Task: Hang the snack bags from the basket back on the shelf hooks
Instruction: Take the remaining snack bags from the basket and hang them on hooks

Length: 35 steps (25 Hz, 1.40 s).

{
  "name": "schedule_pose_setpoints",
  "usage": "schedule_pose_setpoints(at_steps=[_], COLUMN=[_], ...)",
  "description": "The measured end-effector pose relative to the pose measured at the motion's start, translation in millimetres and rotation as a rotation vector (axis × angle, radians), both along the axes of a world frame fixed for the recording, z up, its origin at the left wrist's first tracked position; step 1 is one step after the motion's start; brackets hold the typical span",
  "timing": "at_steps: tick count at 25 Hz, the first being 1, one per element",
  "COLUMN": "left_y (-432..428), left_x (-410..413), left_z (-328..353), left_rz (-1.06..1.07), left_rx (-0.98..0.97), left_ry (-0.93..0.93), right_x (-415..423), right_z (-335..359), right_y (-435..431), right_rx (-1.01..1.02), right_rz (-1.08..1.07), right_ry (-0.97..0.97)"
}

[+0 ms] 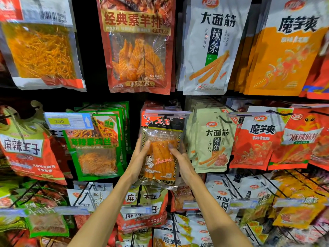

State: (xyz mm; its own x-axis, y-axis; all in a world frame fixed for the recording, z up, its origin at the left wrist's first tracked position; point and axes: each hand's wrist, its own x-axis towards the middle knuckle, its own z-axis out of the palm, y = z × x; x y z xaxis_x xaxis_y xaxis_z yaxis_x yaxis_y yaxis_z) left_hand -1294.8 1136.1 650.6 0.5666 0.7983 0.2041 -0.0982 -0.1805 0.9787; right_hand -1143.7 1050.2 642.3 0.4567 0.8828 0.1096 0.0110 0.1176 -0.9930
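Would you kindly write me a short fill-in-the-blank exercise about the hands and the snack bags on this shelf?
1. The clear plastic bag of orange strips, gripped by the left hand and right hand, has a header printed black and ____.
2. The flat rectangular bag of shredded snack hanging directly left of it has a border coloured ____.
3. The yellow price label reads ____.

Missing words: red; green; 2.00

Fingers of the left hand (140, 157) and right hand (179, 158) were hidden behind the snack bag (161, 150). Its top sat behind a clear label strip (167, 112), so hook contact couldn't be told. The far-right packs (320, 132) were blurred.
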Motion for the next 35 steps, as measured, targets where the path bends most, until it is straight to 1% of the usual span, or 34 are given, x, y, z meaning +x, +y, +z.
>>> schedule_pose_setpoints(at_steps=[9, 11, 13, 16, 17, 20, 23, 24, 26, 28, 29, 31, 35], left_y=[-11.8, -11.9, -12.1, -19.5, -24.0, -34.3, -33.5, -32.8, -36.8, -48.7, -55.5, -72.1, -109.4], left_x=[-5.8, -11.6, -17.9, -24.5, -26.3, -35.8, -53.5, -58.0, -61.6, -59.7, -56.9, -48.0, -11.4], left_z=[-2.5, -1.4, 1.7, 2.2, -0.5, -4.4, 3.1, 7.7, 19.7, 31.6, 36.4, 42.9, 48.2], left_rz=[-0.01, -0.009, 0.016, 0.088, 0.104, 0.139, 0.274, 0.313, 0.341, 0.318, 0.309, 0.305, 0.29], left_rx=[-0.058, -0.044, 0.005, 0.073, 0.118, 0.306, 0.592, 0.695, 0.857, 0.899, 0.896, 0.921, 0.971], left_ry=[0.03, 0.081, 0.17, 0.29, 0.336, 0.455, 0.577, 0.647, 0.869, 1.075, 1.131, 1.165, 1.175], right_x=[-3.5, -4.1, -3.7, -12.6, -15.9, -19.8, -14.6, -11.9, -5.2, 1.6, 4.9, 13.2, 39.4], right_z=[11.0, 14.5, 16.8, 25.6, 26.5, 28.9, 31.0, 34.2, 39.9, 44.6, 47.8, 52.7, 57.6], right_y=[-11.7, -19.4, -29.5, -49.6, -55.1, -60.5, -66.7, -70.4, -78.4, -88.2, -94.2, -107.1, -140.1], right_rx=[-0.061, -0.112, -0.178, -0.236, -0.267, -0.402, -0.526, -0.571, -0.633, -0.657, -0.655, -0.644, -0.636], right_rz=[-0.029, -0.057, -0.069, -0.066, -0.063, -0.068, -0.087, -0.108, -0.123, -0.104, -0.095, -0.076, -0.047], right_ry=[-0.067, -0.126, -0.193, -0.233, -0.277, -0.54, -0.897, -1.021, -1.206, -1.304, -1.34, -1.359, -1.4])
